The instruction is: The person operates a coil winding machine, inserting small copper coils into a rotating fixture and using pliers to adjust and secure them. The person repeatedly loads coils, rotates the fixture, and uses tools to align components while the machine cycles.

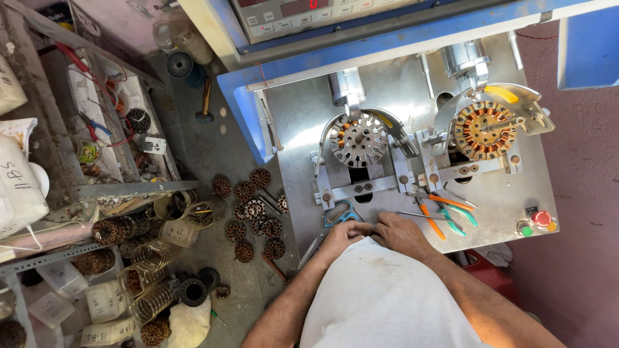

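My left hand (343, 234) and my right hand (400, 232) meet at the near edge of a metal machine table (303, 122), fingers curled together over something too small to make out. Blue-handled scissors (340, 212) lie just beyond my left hand. Orange pliers (431, 216) and green pliers (456, 216) lie beyond my right hand. On the table stand two winding fixtures: the left stator (358, 139) is partly wound with copper, the right stator (483, 129) is fully wound.
A red push button (542, 218) sits at the table's right corner. Several wound stators (255, 212) lie on the floor to the left, beside a cluttered metal rack (122, 187), wire coils (151, 299) and plastic containers. A control panel (309, 16) stands behind.
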